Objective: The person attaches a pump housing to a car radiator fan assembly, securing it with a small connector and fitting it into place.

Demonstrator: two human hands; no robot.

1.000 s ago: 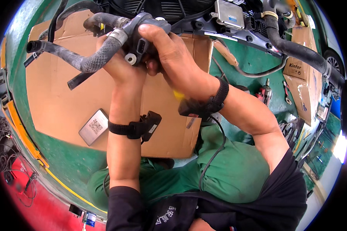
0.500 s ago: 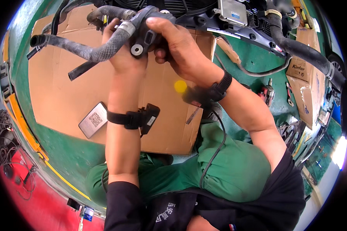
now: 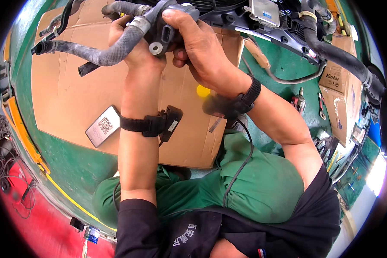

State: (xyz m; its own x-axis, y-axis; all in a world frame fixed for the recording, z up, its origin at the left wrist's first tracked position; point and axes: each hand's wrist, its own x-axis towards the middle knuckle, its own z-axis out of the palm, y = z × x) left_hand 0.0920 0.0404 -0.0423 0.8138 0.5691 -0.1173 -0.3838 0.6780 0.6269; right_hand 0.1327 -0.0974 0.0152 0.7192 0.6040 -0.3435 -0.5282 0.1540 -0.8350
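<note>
The right hand gripped a dark hose fitting at the top of the frame, thumb over its upper edge, while the left hand cupped its left side, fingers partly hidden. A grey hose jutted toward the upper left over a cardboard sheet; its overhang might have twisted the fitting free had either grip slackened.

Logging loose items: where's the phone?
Head view: the phone lies left of centre on the cardboard sheet, beside the black strap on the left forearm.
</note>
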